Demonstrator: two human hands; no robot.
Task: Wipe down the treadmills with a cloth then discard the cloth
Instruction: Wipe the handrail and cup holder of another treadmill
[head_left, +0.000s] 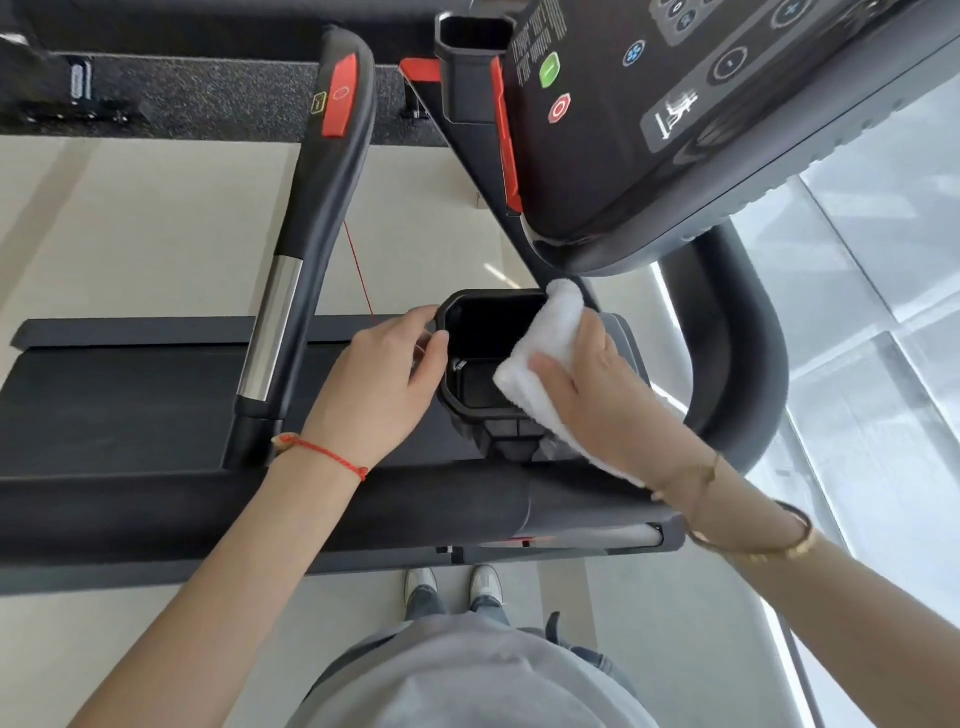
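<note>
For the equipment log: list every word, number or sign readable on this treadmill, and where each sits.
No words or numbers are legible.
Console: fine print beside the green button, too blurred to read.
Red stop button: a plain ring.
Handrail: small yellow label, too small to read.

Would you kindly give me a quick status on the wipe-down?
Left hand gripping cup holder rim. Right hand pressing white cloth on it. Nothing obstructing.

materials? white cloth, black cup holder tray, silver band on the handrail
White folded cloth: looks like terry towel, soft nap, fuzzy edges.
Black cup holder tray: probably moulded plastic, smooth with a dull sheen and rounded rim.
Silver band on the black handrail: likely polished metal, with bright mirror streaks.
</note>
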